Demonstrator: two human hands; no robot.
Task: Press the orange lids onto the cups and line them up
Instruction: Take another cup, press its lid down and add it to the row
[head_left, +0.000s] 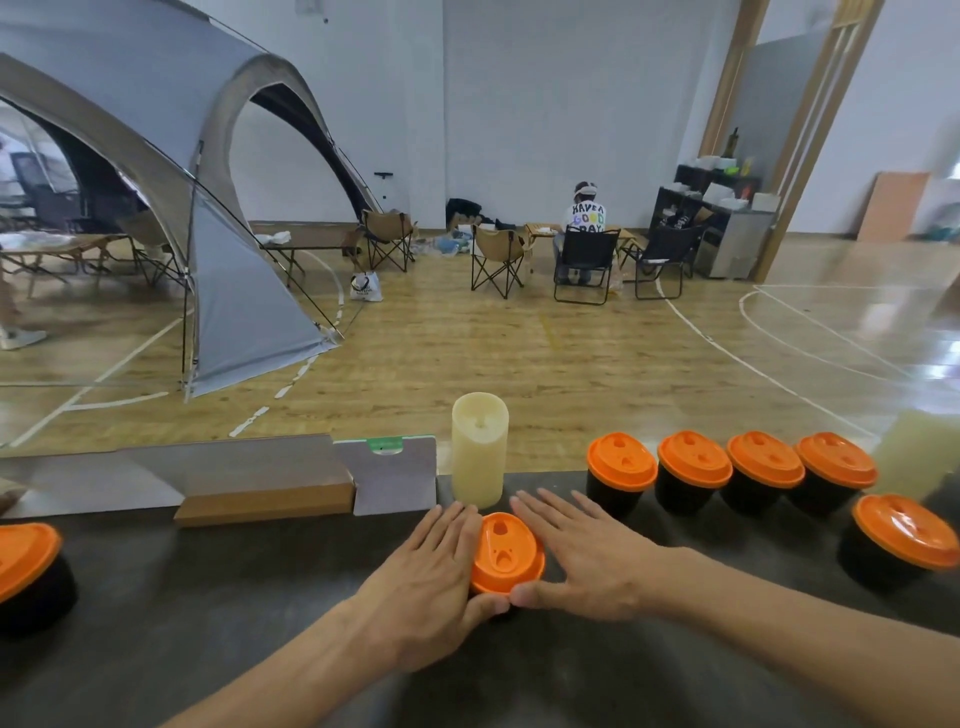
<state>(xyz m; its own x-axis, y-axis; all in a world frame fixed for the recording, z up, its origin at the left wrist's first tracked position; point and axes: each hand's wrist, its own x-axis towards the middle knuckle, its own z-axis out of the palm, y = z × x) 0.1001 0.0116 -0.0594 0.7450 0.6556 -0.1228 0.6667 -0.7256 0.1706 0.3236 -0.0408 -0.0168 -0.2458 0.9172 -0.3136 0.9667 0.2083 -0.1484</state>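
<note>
On the dark worktop (218, 613), near its middle, an orange lid (506, 553) sat tilted on a cup that was almost wholly hidden beneath it and between the hands. Both hands pressed in on it with straight fingers: the left hand (431, 577) lay flat against the lid's left edge, the right hand (587, 556) against its right edge, and the two thumbs met at the near rim. Neither hand curled round anything — each grip was flat and open, fingers pointing away from the person.

Behind the lid, just beyond the fingertips, stood an upright cream-coloured cylinder (479, 449). To its right, along the far edge of the worktop, four lidded black cups formed a row, touching or nearly so: the first (621, 475), the second (693, 480), the third (763, 480) and the fourth (834, 480). A fifth lidded cup (896, 545) stood nearer, at the right edge, apart from the row. Another lidded cup (28, 577) stood well apart at the far left.

A flat cardboard box (265, 491) with an open flap lay at the worktop's far edge, left of the cylinder. Beyond were a wooden floor (519, 364), a grey dome tent (156, 156), folding chairs (496, 260) and a seated person (584, 223) facing away.
</note>
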